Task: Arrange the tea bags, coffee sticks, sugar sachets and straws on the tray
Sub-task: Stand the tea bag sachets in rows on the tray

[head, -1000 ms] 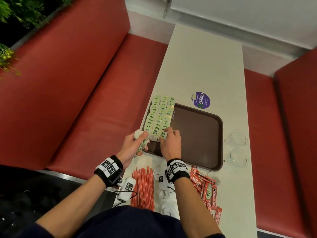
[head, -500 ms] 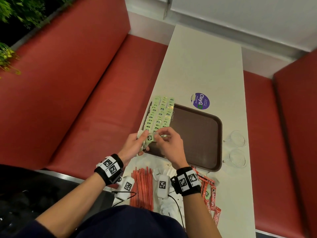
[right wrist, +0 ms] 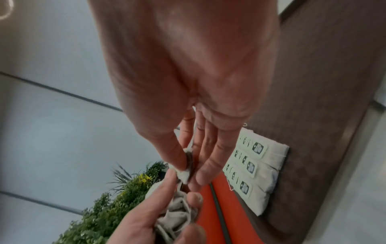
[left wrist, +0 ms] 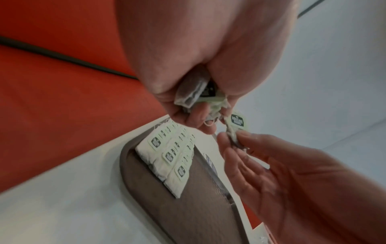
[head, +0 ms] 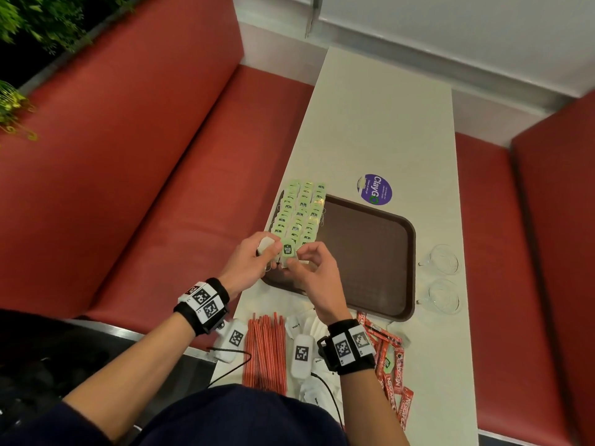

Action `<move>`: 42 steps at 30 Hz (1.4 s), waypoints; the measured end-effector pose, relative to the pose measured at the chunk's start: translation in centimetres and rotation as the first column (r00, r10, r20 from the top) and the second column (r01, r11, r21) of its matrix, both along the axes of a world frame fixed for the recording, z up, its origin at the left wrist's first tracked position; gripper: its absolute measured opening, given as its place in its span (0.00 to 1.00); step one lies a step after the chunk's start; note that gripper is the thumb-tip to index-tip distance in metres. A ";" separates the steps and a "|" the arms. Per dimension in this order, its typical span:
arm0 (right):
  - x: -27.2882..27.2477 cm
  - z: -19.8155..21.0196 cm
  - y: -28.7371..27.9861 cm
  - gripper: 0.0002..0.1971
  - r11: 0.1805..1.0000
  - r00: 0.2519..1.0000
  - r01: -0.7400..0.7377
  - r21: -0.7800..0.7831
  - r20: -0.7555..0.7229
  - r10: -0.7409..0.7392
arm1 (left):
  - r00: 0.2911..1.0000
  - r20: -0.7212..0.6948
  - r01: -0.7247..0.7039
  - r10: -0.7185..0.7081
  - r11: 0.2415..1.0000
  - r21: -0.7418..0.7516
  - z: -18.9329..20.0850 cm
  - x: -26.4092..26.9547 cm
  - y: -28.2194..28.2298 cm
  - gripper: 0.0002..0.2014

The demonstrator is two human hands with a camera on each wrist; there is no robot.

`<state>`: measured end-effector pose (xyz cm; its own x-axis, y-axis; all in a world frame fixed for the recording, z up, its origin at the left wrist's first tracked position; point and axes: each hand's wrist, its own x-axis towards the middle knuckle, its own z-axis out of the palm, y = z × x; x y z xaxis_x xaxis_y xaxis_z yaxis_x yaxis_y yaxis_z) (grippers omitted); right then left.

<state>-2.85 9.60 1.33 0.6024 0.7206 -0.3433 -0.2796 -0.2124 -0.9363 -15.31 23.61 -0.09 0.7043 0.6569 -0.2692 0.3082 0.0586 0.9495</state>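
Brown tray [head: 370, 252] lies just beyond both hands, tea-bag rows [head: 301, 212] on its left part. Left hand [head: 248, 267] clutches a soft bunch of tea bags [left wrist: 194, 94]; right hand [head: 317, 275] pinches one tea bag [head: 288, 251] between them. Light, limp, stringy, likely to tangle: best held by the bag edge.

The head view looks steeply down from above the person's lap along a narrow white table [head: 386, 123], taking in the brown tray [head: 370, 252] and red benches [head: 145, 156] on either side. The left wrist view sits close under the left hand [left wrist: 188, 57], facing along it to the tray's near left corner [left wrist: 188, 214]. The right wrist view, as close, looks past the right hand [right wrist: 188, 74] towards the left bench and plants [right wrist: 104, 206]; all three share the rows of tea bags [head: 299, 214].
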 end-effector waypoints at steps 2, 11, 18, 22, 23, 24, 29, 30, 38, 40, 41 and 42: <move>0.4 0.0 -0.2 0.14 0.996 0.996 -0.071 -0.050 0.056 0.073 | 0.998 -0.055 0.045 -0.039 0.991 0.124 0.4 -0.1 0.3 0.07; 1.1 0.7 0.4 0.06 0.990 0.909 -0.084 -0.113 0.398 0.123 | 0.979 -0.088 0.203 -0.185 0.933 0.296 -0.1 -0.3 1.1 0.07; 1.0 -0.6 1.1 0.05 0.996 0.951 0.044 -0.080 0.308 -0.017 | 0.982 -0.074 0.189 -0.176 0.949 0.251 -1.3 -0.6 0.8 0.02; 1.1 -1.5 1.6 0.05 0.991 0.937 0.088 -0.102 0.346 -0.048 | 0.998 -0.051 0.038 -0.032 0.991 0.128 -1.6 -0.9 0.6 0.08; 1.3 -1.9 1.8 0.05 0.986 0.921 0.116 -0.120 0.386 -0.061 | 0.999 -0.037 -0.024 0.027 0.996 0.082 -1.8 -1.1 0.6 0.09; 1.5 -2.3 2.0 0.05 0.979 0.900 0.147 -0.143 0.430 -0.072 | 0.996 -0.028 -0.086 0.087 0.996 0.038 -2.0 -1.3 0.6 0.11; 1.5 -4.6 3.7 0.07 0.951 0.872 0.015 -0.310 0.470 0.139 | 0.969 -0.012 -0.245 0.246 0.961 -0.131 -2.9 -2.6 0.9 0.10; 1.2 -5.1 4.1 0.07 0.940 0.863 -0.032 -0.341 0.464 0.198 | 0.967 -0.011 -0.255 0.256 0.957 -0.141 -2.9 -2.8 0.9 0.10; -0.5 -7.8 6.4 0.10 0.896 0.786 -0.059 -0.440 0.532 0.313 | 0.960 -0.003 -0.275 0.280 0.944 -0.184 -2.2 -3.6 1.1 0.09; -0.8 -8.0 6.5 0.11 0.895 0.741 -0.030 -0.445 0.591 0.319 | 0.962 0.013 -0.265 0.272 0.946 -0.188 -2.2 -3.6 1.0 0.11; -0.8 -7.9 6.6 0.12 0.892 0.717 -0.017 -0.452 0.616 0.326 | 0.963 0.016 -0.262 0.269 0.947 -0.184 -2.2 -3.6 0.9 0.12; -1.0 -7.8 6.6 0.13 0.884 0.692 -0.002 -0.468 0.638 0.339 | 0.963 0.016 -0.262 0.269 0.949 -0.177 -2.1 -3.6 0.9 0.12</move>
